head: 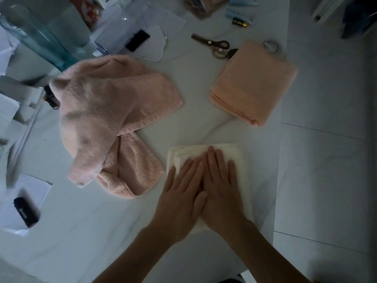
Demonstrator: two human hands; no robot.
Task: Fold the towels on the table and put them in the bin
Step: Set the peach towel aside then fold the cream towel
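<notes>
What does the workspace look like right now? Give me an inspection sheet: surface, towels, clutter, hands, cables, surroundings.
Surface: white table, dimly lit.
Job's things: white towel folded, near the front edge; peach towel folded, far right; pink towel crumpled, unfolded, on the left. No towel bin clearly made out.
Clutter: scissors and tape roll by the peach towel; papers at the back; black device on paper, front left; clear container, back left.
Hands: left hand and right hand flat, side by side, pressing the white towel.
Cables: nothing seen.
Surroundings: tiled floor to the right.
</notes>
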